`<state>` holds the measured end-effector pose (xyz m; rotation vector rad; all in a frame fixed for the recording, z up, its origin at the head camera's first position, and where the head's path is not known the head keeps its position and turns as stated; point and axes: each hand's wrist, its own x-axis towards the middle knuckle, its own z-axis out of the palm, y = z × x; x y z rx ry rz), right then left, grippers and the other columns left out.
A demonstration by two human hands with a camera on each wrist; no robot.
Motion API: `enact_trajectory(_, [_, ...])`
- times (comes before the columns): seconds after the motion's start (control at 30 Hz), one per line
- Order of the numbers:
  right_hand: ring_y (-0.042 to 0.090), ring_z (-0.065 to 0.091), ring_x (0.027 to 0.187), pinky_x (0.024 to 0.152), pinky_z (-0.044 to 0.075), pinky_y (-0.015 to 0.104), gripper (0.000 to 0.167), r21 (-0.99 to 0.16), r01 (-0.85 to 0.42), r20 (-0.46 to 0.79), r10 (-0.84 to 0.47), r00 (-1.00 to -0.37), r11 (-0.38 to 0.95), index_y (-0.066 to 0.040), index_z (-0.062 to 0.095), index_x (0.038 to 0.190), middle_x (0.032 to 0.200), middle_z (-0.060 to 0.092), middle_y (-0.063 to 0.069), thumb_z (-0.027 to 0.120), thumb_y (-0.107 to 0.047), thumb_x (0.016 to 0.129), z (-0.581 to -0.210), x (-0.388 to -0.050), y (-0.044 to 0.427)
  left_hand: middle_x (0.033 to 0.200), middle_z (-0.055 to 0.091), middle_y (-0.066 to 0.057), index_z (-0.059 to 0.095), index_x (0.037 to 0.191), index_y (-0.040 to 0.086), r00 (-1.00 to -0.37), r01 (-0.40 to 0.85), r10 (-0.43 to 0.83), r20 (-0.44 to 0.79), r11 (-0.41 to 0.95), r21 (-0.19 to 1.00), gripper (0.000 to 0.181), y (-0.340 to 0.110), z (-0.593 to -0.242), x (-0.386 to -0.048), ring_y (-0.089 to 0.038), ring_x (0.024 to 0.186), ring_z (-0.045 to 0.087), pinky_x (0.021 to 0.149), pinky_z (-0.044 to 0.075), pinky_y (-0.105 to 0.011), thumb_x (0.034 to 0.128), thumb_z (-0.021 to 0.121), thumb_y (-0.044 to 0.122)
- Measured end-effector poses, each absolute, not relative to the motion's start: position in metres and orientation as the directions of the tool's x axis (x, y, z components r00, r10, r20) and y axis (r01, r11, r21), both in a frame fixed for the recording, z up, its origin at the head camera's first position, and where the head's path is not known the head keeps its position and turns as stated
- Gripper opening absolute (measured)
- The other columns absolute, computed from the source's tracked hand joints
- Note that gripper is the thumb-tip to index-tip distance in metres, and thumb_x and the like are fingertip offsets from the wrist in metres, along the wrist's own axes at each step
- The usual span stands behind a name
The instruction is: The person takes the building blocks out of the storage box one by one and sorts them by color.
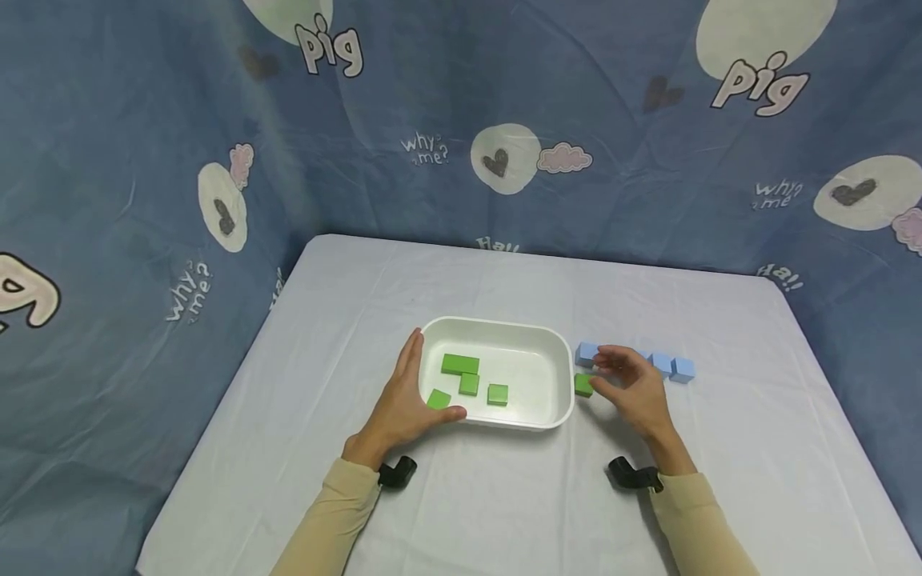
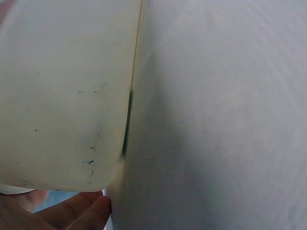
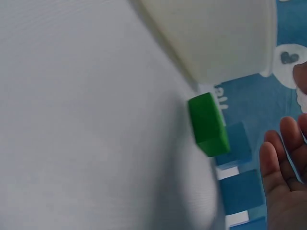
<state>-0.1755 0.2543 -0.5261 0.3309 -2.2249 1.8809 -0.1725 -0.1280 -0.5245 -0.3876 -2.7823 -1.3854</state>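
Observation:
A white plastic tray sits on the table with several green blocks inside. My left hand holds its left end, thumb on the front rim and fingers along the side. In the left wrist view, fingers curve around the tray's far corner. Just outside the right wall stands a single green block. Beside it is my right hand, thumb and fingers spread apart. The right wrist view shows this green block apart from the fingers, with nothing held.
Several blue blocks stand in a row right of the tray, partly hidden behind my right hand. A white cloth covers the table. Blue printed fabric hangs along the back and left edges.

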Motion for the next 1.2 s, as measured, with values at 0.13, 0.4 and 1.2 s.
enact_trajectory(0.13, [0.028, 0.065, 0.101, 0.092, 0.052, 0.026, 0.046, -0.943, -0.317, 0.316, -0.025, -0.948, 0.098, 0.020, 0.055, 0.125, 0.114, 0.059, 0.037, 0.072, 0.021, 0.082, -0.518, -0.178, 0.256, 0.171, 0.003, -0.007, 0.002, 0.165, 0.009, -0.970, 0.221, 0.215, 0.115, 0.578, 0.786, 0.144, -0.128, -0.524, -0.171, -0.031, 0.151, 0.023, 0.115, 0.031, -0.055, 0.0631, 0.095, 0.051])
enact_trajectory(0.4, [0.024, 0.065, 0.104, 0.092, 0.053, 0.028, 0.043, -0.927, -0.374, 0.375, -0.053, -0.926, -0.025, 0.018, 0.058, 0.124, 0.112, 0.064, 0.027, 0.071, 0.020, 0.082, -0.500, -0.191, 0.255, 0.171, 0.003, -0.005, 0.003, 0.165, 0.009, -0.973, 0.211, 0.203, 0.111, 0.584, 0.784, 0.145, -0.129, -0.523, -0.169, -0.031, 0.149, 0.026, 0.114, 0.033, -0.055, 0.0617, 0.095, 0.054])
enact_trajectory(1.2, [0.034, 0.061, 0.108, 0.096, 0.052, 0.037, 0.051, -0.897, -0.441, 0.438, -0.214, -0.873, -0.035, 0.011, 0.058, 0.130, 0.116, 0.058, 0.036, 0.071, 0.019, 0.081, -0.470, -0.236, 0.186, 0.171, 0.003, -0.003, 0.003, 0.165, 0.011, -0.975, 0.212, 0.186, 0.124, 0.581, 0.786, 0.145, -0.124, -0.527, -0.167, -0.033, 0.147, 0.031, 0.111, 0.036, -0.055, 0.0619, 0.094, 0.056])
